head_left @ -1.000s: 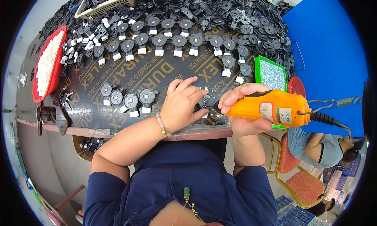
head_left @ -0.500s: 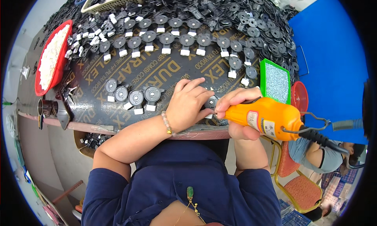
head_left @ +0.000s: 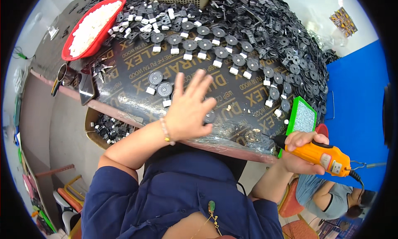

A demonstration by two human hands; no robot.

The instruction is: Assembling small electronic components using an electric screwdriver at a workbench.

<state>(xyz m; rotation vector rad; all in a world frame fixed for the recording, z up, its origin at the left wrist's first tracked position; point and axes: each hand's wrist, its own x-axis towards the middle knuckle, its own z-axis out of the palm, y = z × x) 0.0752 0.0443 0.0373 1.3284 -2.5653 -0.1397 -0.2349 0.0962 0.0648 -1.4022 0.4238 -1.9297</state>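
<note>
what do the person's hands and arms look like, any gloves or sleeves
The left hand and right hand wear no gloves. The navy blue sleeves are short, leaving the forearms uncovered. A bracelet of pale beads with a gold-coloured piece circles the left wrist; none shows on the right.

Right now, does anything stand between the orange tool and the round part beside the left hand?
Nothing visible stands between the orange tool in the right hand and the dark round part; only small pale scraps lie on the tabletop there. The left hand partly hides that part.
</note>
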